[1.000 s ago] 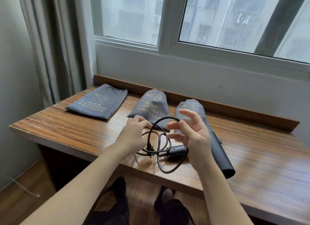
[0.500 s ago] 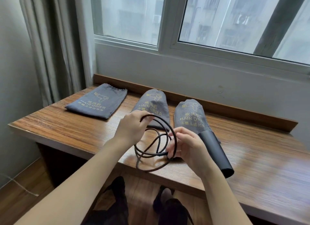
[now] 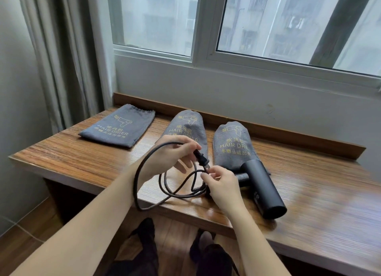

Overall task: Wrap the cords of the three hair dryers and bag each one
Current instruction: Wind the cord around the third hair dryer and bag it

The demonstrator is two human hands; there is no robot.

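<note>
Wooden desk (image 3: 86, 156) | hands: left (image 3: 171, 154) pinches plug (image 3: 201, 160) | right (image 3: 221, 183) grips cord (image 3: 144, 172)

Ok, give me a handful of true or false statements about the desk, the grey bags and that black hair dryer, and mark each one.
1. The left hand pinches the black cord near its plug. True.
2. The black hair dryer is fully inside a bag. False: it lies bare on the wooden desk.
3. The flat grey fabric bag lies leftmost. True.
4. All three bags are flat. False: the middle bag and the right bag bulge.
5. The right hand rests idle. False: it pinches the cord.
</note>
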